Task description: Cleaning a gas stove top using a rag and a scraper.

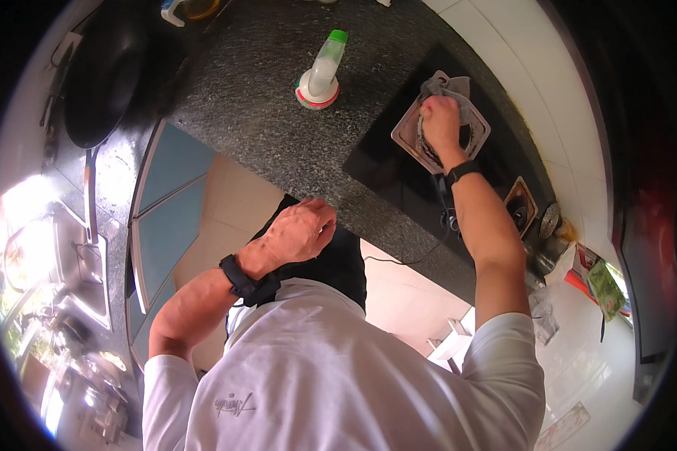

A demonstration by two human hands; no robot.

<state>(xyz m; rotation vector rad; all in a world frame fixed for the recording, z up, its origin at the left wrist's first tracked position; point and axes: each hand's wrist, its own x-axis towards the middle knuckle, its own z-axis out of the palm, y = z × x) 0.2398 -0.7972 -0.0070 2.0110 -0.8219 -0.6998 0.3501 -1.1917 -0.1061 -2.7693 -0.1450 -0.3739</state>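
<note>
My right hand [443, 127] bunches a grey cloth [457, 90] against the square metal burner tray [412, 125] of a black glass cooktop [386, 163]. The fingertips and part of the burner are hidden beneath the hand and cloth. Close to my body, at the counter's front edge, my left hand [302, 228] is curled into a loose fist, and nothing shows in it. A bottle with a green end and white, red-rimmed base [319, 84] stands on the speckled dark stone counter [254, 96], between the cooktop and a wok.
A black wok [104, 73] rests at the left, its handle towards the sink [93, 282]. A second burner [520, 208] lies beyond my right forearm, near a metal pot [547, 256]. A thin cable [406, 262] hangs over the counter edge. Blue cabinet doors [169, 186] line the left.
</note>
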